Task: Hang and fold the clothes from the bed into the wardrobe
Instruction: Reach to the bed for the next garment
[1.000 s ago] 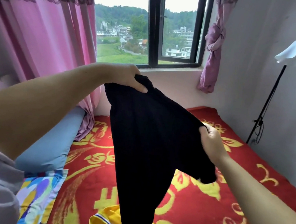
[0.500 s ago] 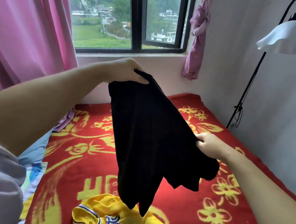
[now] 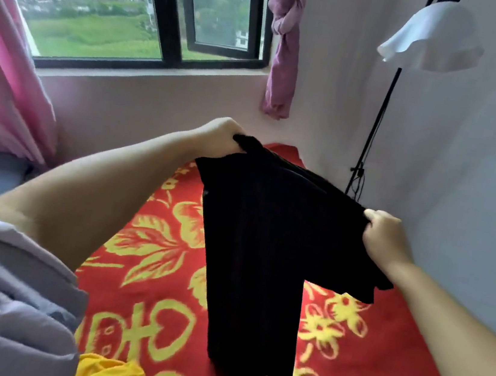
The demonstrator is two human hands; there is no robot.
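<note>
Looks like the fold-or-hang prep step: the left hand (image 3: 220, 135) pinches the far corner of the black garment (image 3: 263, 253) and the right hand (image 3: 384, 234) grips its right edge, hands well apart, the cloth hanging over the red bed (image 3: 150, 269). Next it probably needs squaring up, then laying flat to fold; the wardrobe isn't in view.

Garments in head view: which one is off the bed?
The black garment, held up by the left hand and right hand. The yellow garment lies crumpled on the red blanket.
</note>
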